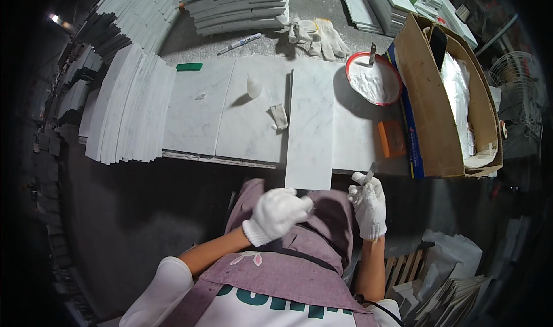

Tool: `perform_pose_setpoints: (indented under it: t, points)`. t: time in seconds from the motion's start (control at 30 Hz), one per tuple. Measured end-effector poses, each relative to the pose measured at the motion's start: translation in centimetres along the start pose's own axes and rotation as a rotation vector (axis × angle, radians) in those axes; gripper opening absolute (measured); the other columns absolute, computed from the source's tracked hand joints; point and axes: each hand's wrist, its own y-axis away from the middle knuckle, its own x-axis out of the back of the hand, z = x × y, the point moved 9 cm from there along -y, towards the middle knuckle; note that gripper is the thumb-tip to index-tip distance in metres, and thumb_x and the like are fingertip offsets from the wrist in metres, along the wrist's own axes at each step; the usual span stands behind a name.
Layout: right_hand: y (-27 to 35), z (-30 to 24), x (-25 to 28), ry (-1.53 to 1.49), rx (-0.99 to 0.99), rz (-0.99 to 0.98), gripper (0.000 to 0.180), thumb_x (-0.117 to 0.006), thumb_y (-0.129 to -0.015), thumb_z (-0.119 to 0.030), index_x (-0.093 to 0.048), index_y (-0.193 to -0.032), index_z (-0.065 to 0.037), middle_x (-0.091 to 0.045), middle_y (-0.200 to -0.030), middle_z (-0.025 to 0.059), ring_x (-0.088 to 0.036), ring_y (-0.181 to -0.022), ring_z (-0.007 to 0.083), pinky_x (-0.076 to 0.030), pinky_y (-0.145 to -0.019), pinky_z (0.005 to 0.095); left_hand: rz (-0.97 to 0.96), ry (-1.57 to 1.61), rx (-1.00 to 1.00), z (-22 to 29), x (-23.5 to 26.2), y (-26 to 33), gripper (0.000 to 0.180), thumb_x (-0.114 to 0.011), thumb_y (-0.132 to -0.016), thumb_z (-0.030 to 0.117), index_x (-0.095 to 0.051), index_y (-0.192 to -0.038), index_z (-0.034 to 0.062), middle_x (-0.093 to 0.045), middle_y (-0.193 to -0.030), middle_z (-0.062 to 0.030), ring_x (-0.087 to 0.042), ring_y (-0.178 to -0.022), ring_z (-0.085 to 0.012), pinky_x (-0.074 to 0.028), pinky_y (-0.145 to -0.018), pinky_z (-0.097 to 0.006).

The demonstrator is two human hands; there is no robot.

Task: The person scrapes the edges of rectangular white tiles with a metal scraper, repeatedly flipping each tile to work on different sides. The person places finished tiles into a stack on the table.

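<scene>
My right hand (369, 209), in a white knit glove, is closed around a small flat metal blade (370, 172) that points up past the fingers. My left hand (279, 214), gloved the same way, hovers over my lap just below the near end of a long white marble tile (310, 125). Its fingers look bent, but motion smears their tips, and anything in them is hidden. The tile lies lengthwise, its near end jutting past the table edge. Left of it are a crumpled grey-white cloth (279, 117) and a small translucent squeeze bottle (254, 87).
A red-rimmed bowl of white powder or paste (373, 88) with a metal blade in it stands right, beside an orange block (391, 138) and an open cardboard box (455, 96). Stacked tiles (129, 105) flank the left. Spare gloves (319, 38) and a marker (239, 43) lie behind.
</scene>
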Motion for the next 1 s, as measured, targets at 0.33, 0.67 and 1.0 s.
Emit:
perform_pose_setpoints:
  t: [0.33,0.67,1.0]
  points:
    - [1.5,3.2,-4.7,0.437,0.037,-0.065,0.021,-0.06,-0.101,-0.006,-0.063,-0.119,0.005,-0.041,-0.159,0.0203,-0.07,-0.097,0.0168,-0.057,-0.084,0.0284,-0.009,0.506,0.921,-10.6,-2.3,4.1,0.048,-0.061,-0.101,0.011,-0.044,-0.142,-0.0051,-0.061,-0.103,-0.0074,-0.061,-0.087,-0.0104,-0.053,-0.082,-0.027]
    - [2.8,3.3,-6.7,0.744,0.341,-0.029,0.016,-0.062,-0.096,0.003,-0.067,-0.111,0.005,-0.037,-0.159,0.0291,-0.068,-0.096,0.0136,-0.057,-0.076,0.025,-0.166,0.377,1.036,-13.3,-3.7,3.1,0.052,-0.065,-0.1,0.023,-0.046,-0.142,-0.0009,-0.065,-0.096,-0.0072,-0.06,-0.079,-0.0101,-0.054,-0.069,-0.028]
    - [4.1,2.1,-9.9,0.505,0.14,-0.091,0.016,-0.056,-0.097,0.006,-0.063,-0.112,0.006,-0.036,-0.16,0.0277,-0.069,-0.084,0.012,-0.059,-0.071,0.0257,0.021,0.623,0.994,-12.5,-0.7,1.2,0.029,-0.063,-0.102,0.024,-0.054,-0.115,-0.0004,-0.06,-0.089,-0.0033,-0.059,-0.074,-0.0076,-0.055,-0.062,-0.025]
